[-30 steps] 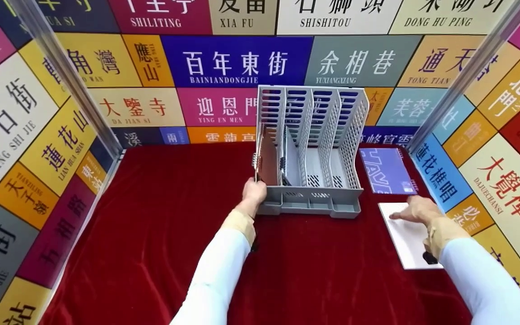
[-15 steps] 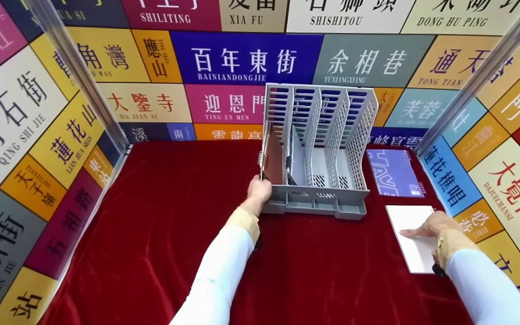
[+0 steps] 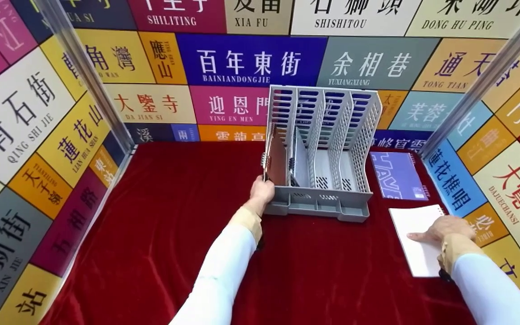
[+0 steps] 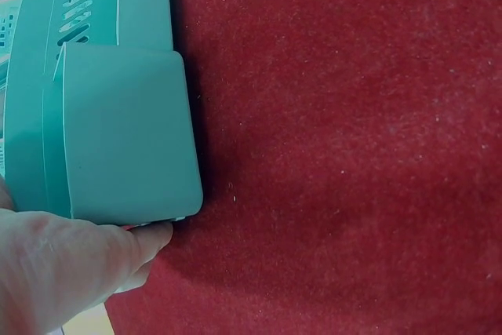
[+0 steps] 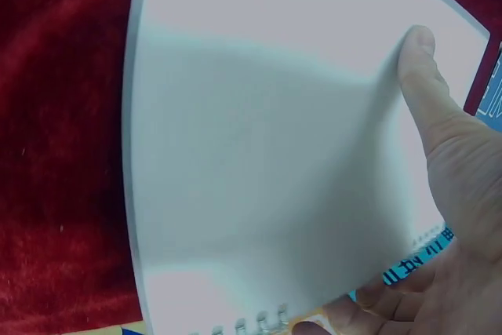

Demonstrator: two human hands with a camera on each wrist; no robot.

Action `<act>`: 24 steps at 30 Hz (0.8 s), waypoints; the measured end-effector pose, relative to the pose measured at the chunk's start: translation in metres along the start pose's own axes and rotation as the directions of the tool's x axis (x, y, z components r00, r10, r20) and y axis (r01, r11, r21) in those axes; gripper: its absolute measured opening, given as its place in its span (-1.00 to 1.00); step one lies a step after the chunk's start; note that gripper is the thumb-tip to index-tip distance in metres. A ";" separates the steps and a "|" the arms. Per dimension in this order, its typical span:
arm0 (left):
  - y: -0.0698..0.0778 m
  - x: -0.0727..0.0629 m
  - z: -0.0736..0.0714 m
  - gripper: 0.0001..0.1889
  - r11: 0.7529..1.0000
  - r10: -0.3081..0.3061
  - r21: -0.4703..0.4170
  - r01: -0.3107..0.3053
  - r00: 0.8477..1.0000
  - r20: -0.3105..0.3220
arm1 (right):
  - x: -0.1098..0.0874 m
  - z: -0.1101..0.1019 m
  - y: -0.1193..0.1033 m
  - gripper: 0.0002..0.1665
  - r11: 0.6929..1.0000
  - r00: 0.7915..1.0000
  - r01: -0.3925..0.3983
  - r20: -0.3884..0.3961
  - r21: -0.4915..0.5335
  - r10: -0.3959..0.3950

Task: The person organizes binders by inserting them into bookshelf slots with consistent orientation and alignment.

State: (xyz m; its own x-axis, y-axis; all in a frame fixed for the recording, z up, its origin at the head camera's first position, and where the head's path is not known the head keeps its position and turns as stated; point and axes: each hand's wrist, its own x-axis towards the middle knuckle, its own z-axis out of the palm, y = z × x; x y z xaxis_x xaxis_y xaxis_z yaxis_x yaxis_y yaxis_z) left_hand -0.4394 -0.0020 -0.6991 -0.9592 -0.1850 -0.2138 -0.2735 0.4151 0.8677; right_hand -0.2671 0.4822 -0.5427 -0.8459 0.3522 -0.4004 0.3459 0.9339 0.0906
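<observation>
A grey file rack [image 3: 321, 198] with upright perforated dividers stands near the back wall. My left hand [image 3: 261, 191] grips its front left corner; in the left wrist view the fingers [image 4: 145, 245] lie against the rack's side. A brown notebook [image 3: 279, 155] and a bluish notebook [image 3: 301, 158] stand in its left slots. At the right, my right hand [image 3: 449, 229] holds a white spiral notebook [image 3: 415, 221] by its right edge. In the right wrist view the thumb [image 5: 423, 76] lies on the white page and the other fingers curl by the bound edge, partly hidden.
A purple spiral notebook [image 3: 397, 176] lies flat between the rack and the right wall. Red velvet cloth [image 3: 188, 203] covers the table. Walls with colourful printed signs [image 3: 251, 58] enclose the back and both sides, with metal posts [image 3: 93, 76] at the corners.
My right hand has moved nearer along the white notebook's right edge, uncovering its far right corner. My left hand stays at the rack's corner. The head view has shifted slightly.
</observation>
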 end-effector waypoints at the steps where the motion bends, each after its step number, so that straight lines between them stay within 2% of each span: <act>1: 0.000 0.000 0.000 -0.40 1.000 -0.001 0.000 0.001 1.000 0.002 | -0.001 0.000 0.001 0.47 1.000 1.000 0.002 -0.012 -0.006 -0.002; 5: 0.000 -0.001 0.000 -0.42 1.000 0.002 0.004 -0.002 1.000 0.003 | -0.004 0.000 0.003 0.48 0.999 0.999 0.029 -0.036 -0.022 -0.030; 8: 0.001 -0.002 0.000 -0.43 1.000 -0.001 0.004 0.001 1.000 -0.004 | 0.002 0.000 0.004 0.41 0.998 0.997 0.058 -0.051 -0.031 -0.059; 12: 0.002 -0.003 0.000 -0.42 1.000 -0.016 0.013 0.016 1.000 -0.001 | 0.020 0.002 0.010 0.12 0.995 0.991 0.097 -0.086 -0.014 -0.098; 15: 0.003 -0.002 0.000 -0.43 1.000 -0.007 0.017 0.007 1.000 0.010 | 0.034 0.000 0.016 -0.10 0.992 0.987 0.118 -0.112 0.040 -0.112; 17: 0.003 -0.001 0.001 -0.42 1.000 0.003 0.016 -0.003 1.000 0.015 | 0.039 -0.005 0.020 -0.17 0.988 0.985 0.133 -0.121 0.084 -0.122; 24: 0.002 0.001 0.000 -0.41 1.000 -0.016 0.019 0.015 1.000 0.019 | 0.029 -0.026 0.015 -0.27 0.969 0.974 0.202 -0.129 0.143 -0.185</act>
State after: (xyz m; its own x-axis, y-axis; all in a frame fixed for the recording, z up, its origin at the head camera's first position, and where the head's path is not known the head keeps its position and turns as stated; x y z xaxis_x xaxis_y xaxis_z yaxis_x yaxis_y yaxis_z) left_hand -0.4407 -0.0009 -0.6974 -0.9560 -0.1742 -0.2359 -0.2893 0.4295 0.8554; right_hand -0.2975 0.5082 -0.5291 -0.9403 0.1787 -0.2897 0.2219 0.9672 -0.1236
